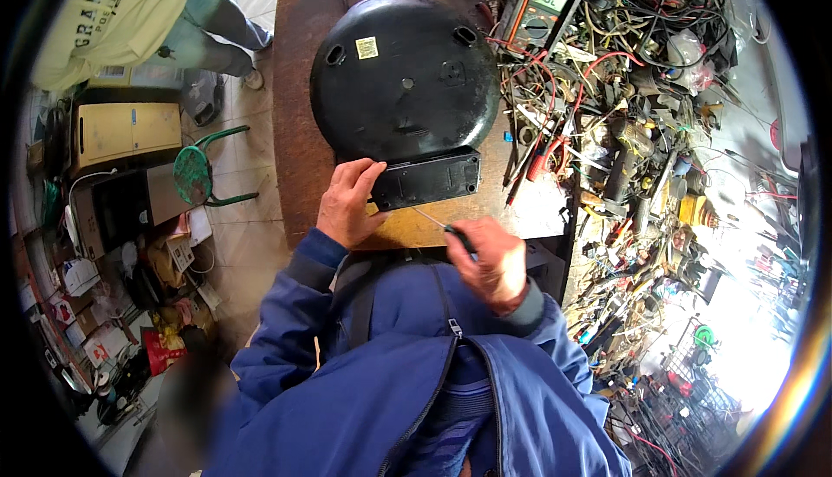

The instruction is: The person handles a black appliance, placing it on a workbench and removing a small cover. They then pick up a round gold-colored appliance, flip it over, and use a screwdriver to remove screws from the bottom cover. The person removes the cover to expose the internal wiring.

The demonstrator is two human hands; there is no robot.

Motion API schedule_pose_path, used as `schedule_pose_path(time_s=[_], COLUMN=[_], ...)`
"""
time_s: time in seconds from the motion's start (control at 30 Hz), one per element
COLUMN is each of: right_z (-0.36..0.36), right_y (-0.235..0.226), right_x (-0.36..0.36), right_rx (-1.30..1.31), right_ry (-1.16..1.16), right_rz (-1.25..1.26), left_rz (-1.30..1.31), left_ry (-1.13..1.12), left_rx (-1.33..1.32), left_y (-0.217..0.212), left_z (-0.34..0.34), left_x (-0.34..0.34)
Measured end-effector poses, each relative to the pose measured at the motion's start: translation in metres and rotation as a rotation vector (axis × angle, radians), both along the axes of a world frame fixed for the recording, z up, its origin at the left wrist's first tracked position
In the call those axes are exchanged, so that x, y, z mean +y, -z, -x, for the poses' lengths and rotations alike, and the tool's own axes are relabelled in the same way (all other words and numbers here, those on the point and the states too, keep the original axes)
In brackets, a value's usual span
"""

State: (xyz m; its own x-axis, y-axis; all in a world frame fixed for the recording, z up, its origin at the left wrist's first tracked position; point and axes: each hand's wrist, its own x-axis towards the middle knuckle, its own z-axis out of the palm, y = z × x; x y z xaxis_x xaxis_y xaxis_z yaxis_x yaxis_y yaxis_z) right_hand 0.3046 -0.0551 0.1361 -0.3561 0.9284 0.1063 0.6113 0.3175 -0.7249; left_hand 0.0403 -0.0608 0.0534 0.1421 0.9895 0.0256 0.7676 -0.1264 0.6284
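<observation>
A round black appliance (405, 78) lies upside down on the brown workbench (295, 130), its flat underside facing up and its rectangular black base block (427, 179) turned toward the person. Turned over like this, the screw points and feet on the bottom are open to reach.

At the near left corner of that appliance, the left hand (347, 204) rests with its fingers curled over the edge of the base block and pressed against it, which looks like a way of holding the housing steady. Just nearer than the block, the right hand (492, 262) is closed around the dark handle of a thin screwdriver (440, 225), pinching it so the slim metal shaft slants up toward the near edge of the block. The tip sits close to that edge; whether it touches cannot be made out.

To the right of the appliance a multimeter (542, 2) stands amid a dense tangle of wires and tools (624, 104). To its left, off the bench, a green stool (198, 174) stands on the tiled floor, and beyond that another person (130, 9) stands.
</observation>
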Motion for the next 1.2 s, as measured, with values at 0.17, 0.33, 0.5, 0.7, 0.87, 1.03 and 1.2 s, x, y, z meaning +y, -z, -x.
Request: schedule_pose_path(time_s=[0.17, 0.33, 0.5, 0.7, 0.87, 1.03, 1.2], right_z=[0.046, 0.060, 0.068, 0.078, 0.095, 0.104, 0.105], right_y=[-0.003, 0.002, 0.006, 0.003, -0.003, -0.001, -0.014], right_x=[-0.004, -0.004, -0.006, -0.006, -0.007, -0.011, 0.018], right_rx=[-0.123, -0.137, -0.202, -0.262, -0.331, -0.409, -0.391], right_ry=[-0.129, -0.118, -0.136, -0.186, -0.231, -0.260, -0.653], right_rz=[0.014, -0.005, -0.006, -0.036, -0.076, -0.016, -0.212], left_rz=[-0.070, -0.108, -0.121, -0.122, -0.132, -0.107, -0.118], left_ry=[0.004, -0.010, -0.007, -0.010, -0.005, 0.015, 0.000], left_rx=[-0.041, -0.063, -0.073, -0.085, -0.048, -0.118, -0.114], left_y=[0.004, 0.008, 0.008, 0.010, 0.012, 0.008, 0.010], left_z=[0.004, 0.005, 0.006, 0.008, 0.009, 0.010, 0.010], left_x=[0.000, -0.001, 0.000, -0.001, -0.001, 0.001, -0.002])
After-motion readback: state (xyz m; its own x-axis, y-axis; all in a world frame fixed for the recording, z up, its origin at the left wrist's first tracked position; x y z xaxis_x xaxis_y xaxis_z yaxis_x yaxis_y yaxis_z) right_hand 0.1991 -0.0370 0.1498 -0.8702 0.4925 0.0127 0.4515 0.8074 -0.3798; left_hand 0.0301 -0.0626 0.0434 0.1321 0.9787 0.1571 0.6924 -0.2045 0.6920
